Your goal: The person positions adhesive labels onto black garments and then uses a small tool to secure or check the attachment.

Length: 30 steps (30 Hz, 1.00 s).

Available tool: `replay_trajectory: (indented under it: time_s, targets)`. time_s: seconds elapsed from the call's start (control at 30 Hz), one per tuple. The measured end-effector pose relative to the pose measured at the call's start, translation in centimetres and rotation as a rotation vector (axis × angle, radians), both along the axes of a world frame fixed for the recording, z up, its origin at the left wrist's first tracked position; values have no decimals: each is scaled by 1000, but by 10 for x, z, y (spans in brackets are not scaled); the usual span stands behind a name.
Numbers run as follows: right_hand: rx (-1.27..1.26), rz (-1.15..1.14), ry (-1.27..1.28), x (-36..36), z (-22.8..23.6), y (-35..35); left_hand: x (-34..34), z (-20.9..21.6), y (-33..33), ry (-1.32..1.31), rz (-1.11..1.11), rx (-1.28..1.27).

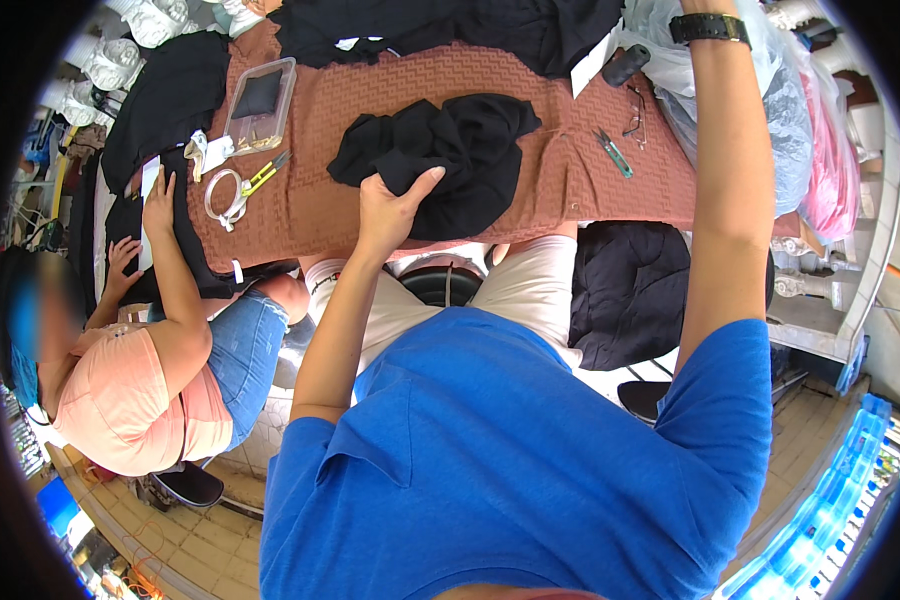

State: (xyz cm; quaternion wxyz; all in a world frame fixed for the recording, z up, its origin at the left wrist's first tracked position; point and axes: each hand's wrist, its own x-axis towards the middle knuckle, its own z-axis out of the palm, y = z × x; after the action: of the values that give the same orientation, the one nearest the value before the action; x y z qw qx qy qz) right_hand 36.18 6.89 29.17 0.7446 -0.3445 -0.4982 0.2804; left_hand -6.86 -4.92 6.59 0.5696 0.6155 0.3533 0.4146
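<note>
My left hand (394, 208) is closed on the near edge of a crumpled piece of black cloth (480, 150), with the thumb on top. The cloth lies bunched on a table covered with a brown patterned tablecloth (570, 190). My right arm reaches far forward past the table's right side, a dark watch (710, 29) at its wrist. The right hand itself lies beyond the upper edge of the picture. Small teal thread snips (613, 153) rest to the right of the cloth. Yellow-handled snips (262, 176) lie to its left.
At left are a clear plastic box (232, 128) and a white ring (211, 205). A co-worker (135, 400) sits there, hands on black fabric. More black cloth (530, 35) covers the far edge. A dark spool (626, 65) and plastic bags (785, 140) stand at right.
</note>
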Motion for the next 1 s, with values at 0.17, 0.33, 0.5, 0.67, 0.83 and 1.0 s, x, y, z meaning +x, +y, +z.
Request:
replay_trajectory:
  time_s: [0.17, 0.33, 0.5, 0.67, 0.83, 1.0]
  targets:
    - [20, -77, 20, 31, 13, 13, -6, -11, -1, 47, -8, 5]
    - [-28, -82, -11, 18, 2, 15, -8, -7, -1, 0, -13, -22]
    - [55, -77, -22, 29, -2, 23, -5, -10, -2, 14, 1, -10]
    - [94, 27, 239, 126, -12, 45, 5, -3, 4, 33, -31, 41]
    - [213, -222, 42, -20, -33, 19, -3, -10, 9, -64, 77, -190]
    - [-163, -29, -357, -104, -123, -11, -6, -12, 23, -317, 61, -702]
